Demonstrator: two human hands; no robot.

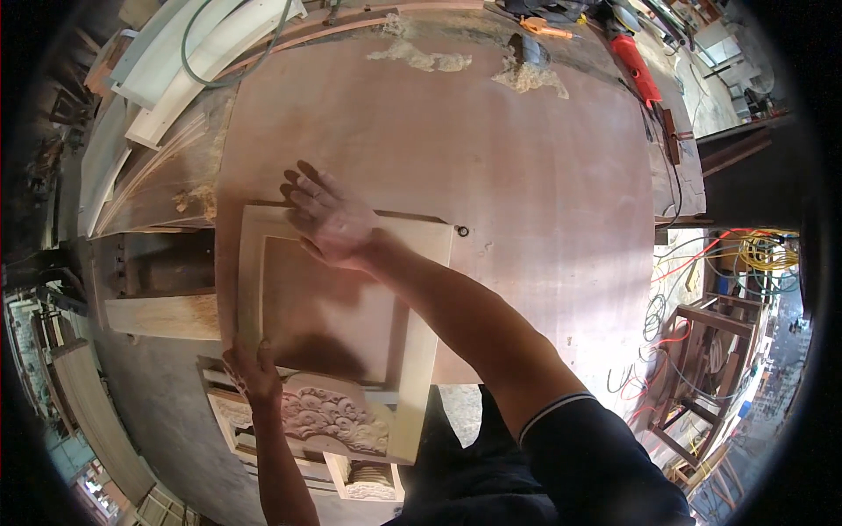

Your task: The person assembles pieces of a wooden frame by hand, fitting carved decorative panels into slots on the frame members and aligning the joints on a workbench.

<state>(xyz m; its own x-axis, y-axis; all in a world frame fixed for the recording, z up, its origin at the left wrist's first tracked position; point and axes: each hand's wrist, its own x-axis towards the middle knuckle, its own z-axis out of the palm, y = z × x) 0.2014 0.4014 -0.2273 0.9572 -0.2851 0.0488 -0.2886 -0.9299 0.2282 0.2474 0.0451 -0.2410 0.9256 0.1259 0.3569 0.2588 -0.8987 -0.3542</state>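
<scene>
A pale wooden frame [422,355] lies on the reddish-brown board of the worktable, its near end overhanging the table's front edge. The board shows through its large opening. At the near end sits a carved wooden panel [329,412] with raised swirling relief. My left hand [254,373] grips the frame's left side, thumb on top and fingers around the outer edge. Over the frame's far rail, my right hand [329,219] is open with fingers spread, holding nothing; whether it touches the wood I cannot tell. A small dark ring [462,231] lies by the frame's far right corner.
Long pale boards [189,74] and a looped hose lie at the far left. Sawdust [531,81] and a red power tool [635,70] with a cord are along the far side. More carved pieces [368,482] are below the near edge. A wooden stand [715,368] and tangled cables stand right.
</scene>
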